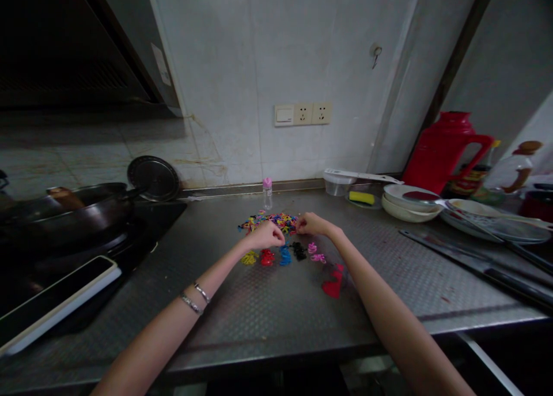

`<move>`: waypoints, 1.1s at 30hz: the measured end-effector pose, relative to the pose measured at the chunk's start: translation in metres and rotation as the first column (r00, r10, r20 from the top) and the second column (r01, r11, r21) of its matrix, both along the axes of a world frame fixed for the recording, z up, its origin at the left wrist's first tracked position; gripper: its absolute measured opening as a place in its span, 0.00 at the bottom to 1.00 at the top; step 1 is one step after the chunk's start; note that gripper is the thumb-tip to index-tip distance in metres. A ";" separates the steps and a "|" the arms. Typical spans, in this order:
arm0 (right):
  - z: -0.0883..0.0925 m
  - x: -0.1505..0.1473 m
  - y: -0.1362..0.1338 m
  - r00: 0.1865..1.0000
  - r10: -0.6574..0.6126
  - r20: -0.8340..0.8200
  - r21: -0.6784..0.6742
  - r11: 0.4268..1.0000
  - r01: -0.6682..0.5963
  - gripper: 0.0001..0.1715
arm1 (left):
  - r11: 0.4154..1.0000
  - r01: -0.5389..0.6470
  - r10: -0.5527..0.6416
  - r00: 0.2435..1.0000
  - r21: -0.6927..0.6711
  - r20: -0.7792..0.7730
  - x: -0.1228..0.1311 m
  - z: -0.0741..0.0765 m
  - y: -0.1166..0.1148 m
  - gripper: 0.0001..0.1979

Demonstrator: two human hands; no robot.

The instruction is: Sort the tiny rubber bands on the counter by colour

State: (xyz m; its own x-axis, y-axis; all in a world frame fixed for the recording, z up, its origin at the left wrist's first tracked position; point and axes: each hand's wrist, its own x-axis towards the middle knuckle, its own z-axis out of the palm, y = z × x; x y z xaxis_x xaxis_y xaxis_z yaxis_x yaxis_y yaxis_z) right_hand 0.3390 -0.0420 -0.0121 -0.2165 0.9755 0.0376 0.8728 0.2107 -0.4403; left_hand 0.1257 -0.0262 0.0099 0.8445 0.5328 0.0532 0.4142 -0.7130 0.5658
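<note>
A mixed heap of small coloured bands (pixel 271 219) lies on the metal counter (pixel 268 304). In front of it sit small sorted clusters: yellow (pixel 249 259), red (pixel 266 257), blue (pixel 285 256), black (pixel 298 250) and pink (pixel 315 253). My left hand (pixel 266 234) is curled at the heap's near edge, fingers pinched together above the red and blue clusters. My right hand (pixel 311 224) is closed at the heap's right edge. What either pinch holds is too small to name. A red piece (pixel 333 282) lies nearer me, under my right forearm.
A small clear bottle with a pink cap (pixel 267 193) stands behind the heap. A black wok (pixel 82 211) and a lid (pixel 153 178) sit at the left, with a phone (pixel 56 298) in front. Plates (pixel 408 203), a sponge (pixel 362 198), a red jug (pixel 444 148) and knives (pixel 475 263) crowd the right.
</note>
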 end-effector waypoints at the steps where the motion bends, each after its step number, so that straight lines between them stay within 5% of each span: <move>1: 0.000 0.001 0.000 1.000 0.003 -0.006 0.000 1.000 -0.003 0.11 | 1.000 -0.009 0.009 1.000 0.000 -0.017 -0.001 -0.004 -0.001 0.11; 11: -0.004 0.012 0.003 0.998 0.010 -0.066 0.059 0.998 -0.006 0.11 | 0.998 -0.025 0.027 0.999 -0.056 0.019 -0.012 -0.009 0.005 0.13; 18: -0.011 0.007 0.008 0.998 -0.004 -0.064 0.009 1.000 0.005 0.12 | 0.979 -0.194 0.198 0.978 -0.056 0.068 -0.023 -0.019 0.028 0.14; 26: -0.014 0.007 0.011 0.999 -0.008 -0.033 -0.002 1.000 0.008 0.12 | 0.977 -0.190 0.193 0.981 0.099 -0.024 -0.016 -0.025 0.017 0.12; 33: -0.012 0.006 0.008 0.998 -0.009 -0.054 0.010 1.000 0.010 0.13 | 0.896 -0.286 0.338 0.936 0.340 -0.103 -0.010 -0.024 -0.004 0.09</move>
State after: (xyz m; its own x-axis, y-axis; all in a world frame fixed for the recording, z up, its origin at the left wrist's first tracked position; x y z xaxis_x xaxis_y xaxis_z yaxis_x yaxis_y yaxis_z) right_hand 0.3453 -0.0338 -0.0243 -0.2046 0.9770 0.0592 0.8497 0.2073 -0.4848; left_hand 0.1160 -0.0304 -0.0137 0.6485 0.7474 0.1443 0.7087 -0.6621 0.2438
